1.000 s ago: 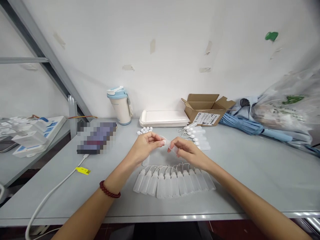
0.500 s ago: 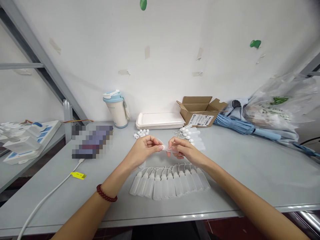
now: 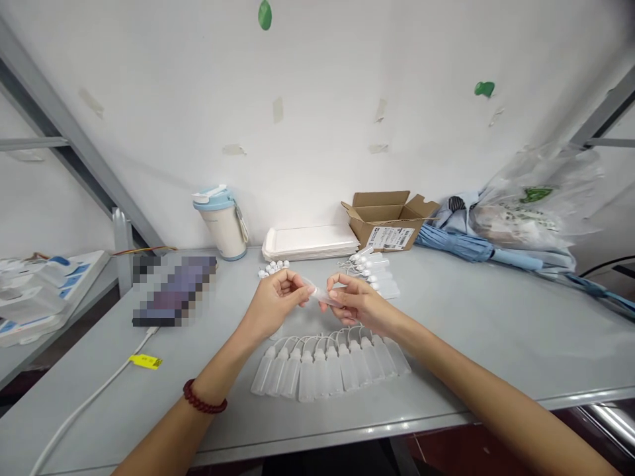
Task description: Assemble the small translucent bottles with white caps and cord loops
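Both my hands meet above the grey table [image 3: 496, 330], holding one small translucent squeeze bottle [image 3: 325, 294] between them. My left hand [image 3: 275, 301] pinches its cap end with closed fingers. My right hand [image 3: 354, 304] grips the bottle's body, fingers curled round it. Below the hands lies a row of several capped bottles [image 3: 330, 363] side by side. A loose pile of bottles [image 3: 374, 274] lies just beyond my right hand, and a cluster of small white caps [image 3: 272, 268] lies beyond my left.
Along the wall stand a blue-lidded cup [image 3: 221, 221], stacked white trays [image 3: 307, 241] and an open cardboard box [image 3: 387, 218]. A folded blue umbrella [image 3: 471, 248] and plastic bag [image 3: 530, 205] lie right. A phone [image 3: 171, 294] with white cable [image 3: 84, 403] lies left.
The camera view has drifted, shifting everything leftward in the picture. My hands stay together on the same small bottle, with the fingers turning slightly at its cap.
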Demonstrator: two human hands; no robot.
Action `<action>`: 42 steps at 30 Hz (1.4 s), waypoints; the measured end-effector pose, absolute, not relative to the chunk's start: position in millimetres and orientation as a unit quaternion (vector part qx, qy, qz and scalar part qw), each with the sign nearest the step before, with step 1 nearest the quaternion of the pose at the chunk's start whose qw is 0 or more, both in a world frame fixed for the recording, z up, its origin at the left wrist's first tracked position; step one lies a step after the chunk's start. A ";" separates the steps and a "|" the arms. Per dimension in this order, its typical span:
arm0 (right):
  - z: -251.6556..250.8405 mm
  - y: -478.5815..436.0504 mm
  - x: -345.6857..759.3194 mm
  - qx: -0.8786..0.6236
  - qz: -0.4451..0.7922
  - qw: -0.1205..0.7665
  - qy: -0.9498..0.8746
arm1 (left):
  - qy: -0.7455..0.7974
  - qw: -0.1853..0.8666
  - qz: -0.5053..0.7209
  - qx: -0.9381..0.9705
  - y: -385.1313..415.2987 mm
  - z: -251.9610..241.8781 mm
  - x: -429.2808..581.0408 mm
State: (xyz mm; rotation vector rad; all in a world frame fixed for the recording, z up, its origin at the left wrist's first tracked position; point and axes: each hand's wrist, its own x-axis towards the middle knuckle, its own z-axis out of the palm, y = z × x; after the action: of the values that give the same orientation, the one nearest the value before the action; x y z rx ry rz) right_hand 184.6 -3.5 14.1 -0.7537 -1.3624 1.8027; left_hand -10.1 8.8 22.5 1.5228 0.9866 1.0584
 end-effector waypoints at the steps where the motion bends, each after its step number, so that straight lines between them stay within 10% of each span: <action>1: 13.8 -3.9 184.0 -0.299 0.685 0.372 -0.550 | 0.418 0.496 0.427 0.630 9.5 21.6 -10.2; 42: 15.6 -1.7 187.0 -0.323 0.681 0.355 -0.552 | 0.423 0.493 0.283 0.705 6.8 24.6 -10.9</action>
State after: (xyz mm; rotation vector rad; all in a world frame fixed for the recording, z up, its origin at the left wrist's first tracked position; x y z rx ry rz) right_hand 187.0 -1.7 15.6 -0.8358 -1.4271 1.7598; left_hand -10.9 6.8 24.6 1.7107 1.0269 0.6875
